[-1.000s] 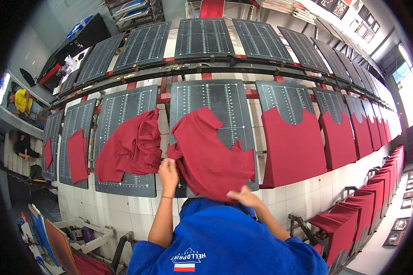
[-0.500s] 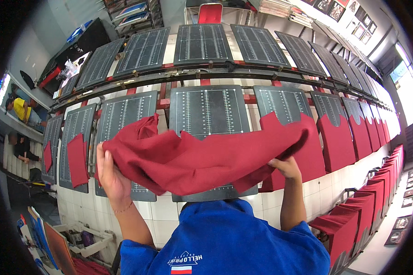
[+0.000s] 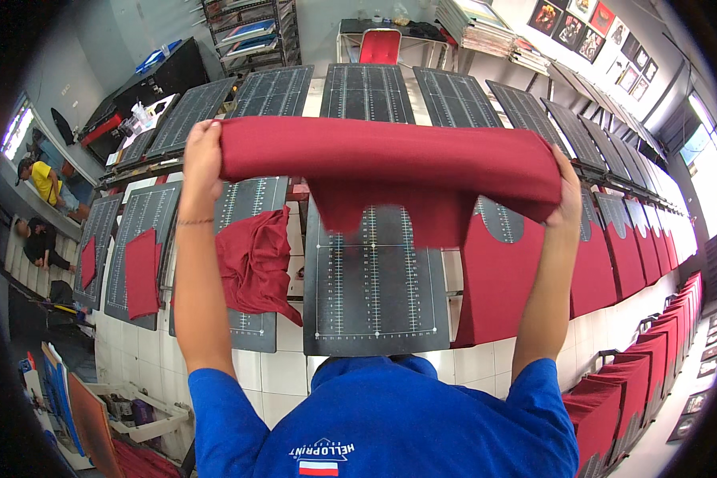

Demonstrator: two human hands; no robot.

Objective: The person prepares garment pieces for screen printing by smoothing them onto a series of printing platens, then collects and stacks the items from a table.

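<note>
A maroon fabric panel is stretched sideways in the air between my hands, its lower part hanging in a notched, slightly blurred edge. My left hand grips its left end, fingers closed over the top corner. At the other end, my right hand has closed round the right corner. Beneath the cloth lies a dark board with white ruled scales, its near part bare. On the board to its left rests a crumpled maroon cloth. A flat maroon panel with a curved cutout covers the board to the right.
Farther right, more boards carry maroon panels. Small folded maroon pieces lie on boards at the left. A second row of boards stands beyond a metal rail. Maroon cloths hang along a rack at lower right. Two people are at far left.
Both my hands have risen and moved farther away, drawing the bunched panel out straight. The crumpled cloth on the left board now shows. The view has tilted up slightly.
</note>
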